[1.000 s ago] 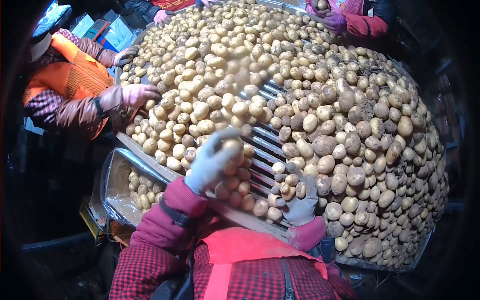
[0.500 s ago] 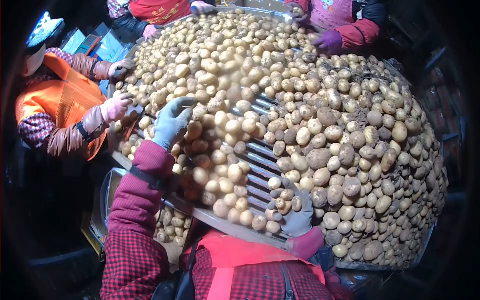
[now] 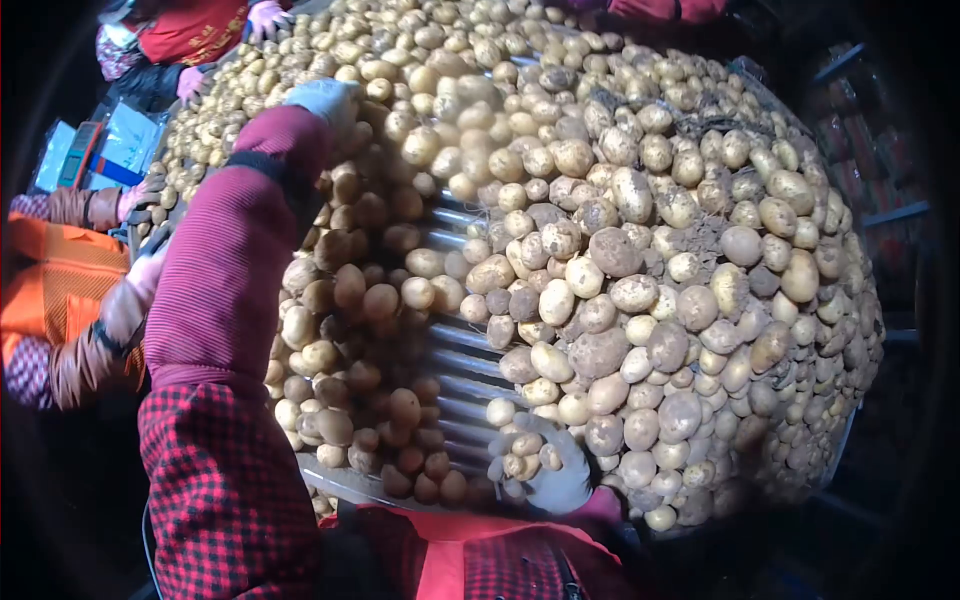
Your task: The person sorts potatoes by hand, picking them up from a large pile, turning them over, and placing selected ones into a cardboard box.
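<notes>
A large heap of potatoes (image 3: 640, 350) covers a table with a slatted metal grate (image 3: 468, 375). My left hand (image 3: 325, 98), in a pale grey-blue glove, is stretched far over the upper left of the heap; its fingers are hidden behind the palm and potatoes. Near the front edge, my right hand (image 3: 550, 468), also gloved, has its fingers curled around several small potatoes (image 3: 522, 458) at the lower end of the grate.
A co-worker in an orange vest (image 3: 70, 275) is at the left edge, hands at the heap. Another in red (image 3: 195, 30) stands at the upper left. A red sleeve (image 3: 665, 8) shows at the top. Blue-white bags (image 3: 130, 140) lie at the left. The table's metal rim (image 3: 350, 484) runs along the front.
The view has shifted. My left hand has reached farther up and away over the heap. My right hand still holds small potatoes near the front edge. More bare slats show at the grate's lower part.
</notes>
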Available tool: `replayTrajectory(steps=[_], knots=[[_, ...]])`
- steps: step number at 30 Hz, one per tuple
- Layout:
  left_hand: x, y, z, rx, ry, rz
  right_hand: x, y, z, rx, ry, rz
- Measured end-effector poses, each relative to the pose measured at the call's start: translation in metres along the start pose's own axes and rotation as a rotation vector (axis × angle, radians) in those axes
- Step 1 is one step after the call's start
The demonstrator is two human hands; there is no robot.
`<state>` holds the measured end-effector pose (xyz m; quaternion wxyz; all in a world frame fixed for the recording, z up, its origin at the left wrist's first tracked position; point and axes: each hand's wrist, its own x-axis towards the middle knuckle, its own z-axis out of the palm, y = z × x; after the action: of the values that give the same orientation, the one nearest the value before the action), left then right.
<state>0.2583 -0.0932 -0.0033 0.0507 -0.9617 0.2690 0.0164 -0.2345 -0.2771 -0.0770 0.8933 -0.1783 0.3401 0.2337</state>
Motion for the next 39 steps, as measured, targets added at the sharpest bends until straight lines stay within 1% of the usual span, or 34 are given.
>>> replayTrajectory(steps=[1, 3, 4, 6, 7, 9, 10, 11, 12, 14, 16, 17, 18, 20, 21, 22, 24, 25, 26, 27, 28, 29, 30, 32, 33, 36, 37, 38, 39], knots=[[0.016, 0.003, -0.005, -0.075, -0.173, -0.060, -0.003, -0.001, 0.005, -0.068, -0.138, -0.142], [0.028, 0.002, -0.007, -0.104, -0.272, -0.115, -0.002, -0.001, -0.002, -0.071, -0.141, -0.086], [0.022, -0.003, -0.001, -0.117, -0.212, -0.058, -0.001, -0.002, -0.003, -0.082, -0.155, -0.069], [0.007, -0.011, 0.006, -0.139, -0.077, 0.060, -0.005, -0.005, 0.004, -0.033, -0.103, -0.050], [-0.003, -0.004, -0.004, -0.139, -0.165, 0.050, -0.008, -0.004, 0.007, -0.011, -0.075, -0.041], [-0.023, 0.012, -0.024, -0.135, -0.342, 0.031, -0.012, 0.000, 0.013, 0.056, -0.161, -0.090], [-0.029, 0.013, -0.018, -0.064, -0.318, 0.041, -0.011, -0.002, 0.012, 0.030, -0.134, -0.072], [-0.042, 0.029, -0.023, -0.006, -0.365, 0.099, -0.009, -0.003, 0.011, 0.005, -0.108, -0.053], [-0.058, 0.044, -0.026, 0.053, -0.411, 0.157, -0.007, -0.004, 0.011, -0.032, -0.168, -0.130], [-0.087, 0.028, 0.040, -0.114, -0.018, 0.176, -0.007, 0.003, 0.013, -0.089, -0.279, -0.280], [-0.119, 0.036, 0.024, -0.193, -0.092, 0.121, -0.014, 0.005, 0.022, -0.183, -0.206, -0.311], [-0.134, 0.044, 0.012, -0.132, -0.104, 0.173, -0.010, 0.006, 0.015, -0.130, -0.263, -0.310], [-0.152, 0.053, -0.003, -0.040, -0.233, 0.147, -0.007, 0.008, 0.011, -0.080, -0.322, -0.301], [-0.182, 0.058, 0.011, -0.013, -0.162, 0.096, -0.011, 0.007, 0.017, -0.144, -0.244, -0.300], [-0.193, 0.059, 0.015, -0.048, -0.170, 0.085, -0.010, 0.007, 0.017, -0.125, -0.237, -0.294], [-0.202, 0.064, 0.012, -0.135, -0.245, 0.107, -0.011, 0.009, 0.017, -0.106, -0.226, -0.286], [-0.226, 0.073, 0.029, 0.020, -0.148, 0.147, -0.012, 0.011, 0.019, -0.104, -0.189, -0.286], [-0.240, 0.081, 0.029, 0.051, -0.129, 0.133, -0.012, 0.012, 0.019, -0.104, -0.170, -0.282], [-0.251, 0.090, 0.026, 0.081, -0.112, 0.118, -0.011, 0.013, 0.016, -0.104, -0.212, -0.278], [-0.257, 0.095, 0.019, 0.025, -0.194, 0.081, -0.008, 0.013, 0.011, -0.102, -0.252, -0.276], [-0.263, 0.099, 0.024, -0.062, -0.168, 0.014, -0.007, 0.013, 0.013, -0.099, -0.289, -0.278], [-0.272, 0.102, 0.033, -0.049, -0.096, 0.003, -0.010, 0.014, 0.015, -0.143, -0.175, -0.282], [-0.282, 0.105, 0.041, -0.037, -0.026, -0.005, -0.010, 0.015, 0.014, -0.073, -0.235, -0.253], [-0.300, 0.108, 0.050, -0.052, 0.053, 0.042, -0.011, 0.017, 0.011, 0.068, -0.351, -0.194], [-0.307, 0.107, 0.052, -0.058, 0.092, 0.063, -0.013, 0.015, 0.015, -0.068, -0.328, -0.242], [-0.324, 0.083, 0.044, -0.543, 0.252, 0.088, -0.010, 0.022, 0.015, 0.064, -0.282, -0.229], [-0.327, 0.077, 0.062, -0.694, 0.418, -0.027, -0.014, 0.020, 0.020, -0.084, -0.299, -0.260], [-0.330, 0.078, 0.061, -1.216, 0.374, -0.260, -0.014, 0.020, 0.018, -0.065, -0.304, -0.247], [-0.341, 0.069, 0.056, -1.550, 0.291, -0.393, -0.012, 0.022, 0.014, -0.046, -0.306, -0.234]])
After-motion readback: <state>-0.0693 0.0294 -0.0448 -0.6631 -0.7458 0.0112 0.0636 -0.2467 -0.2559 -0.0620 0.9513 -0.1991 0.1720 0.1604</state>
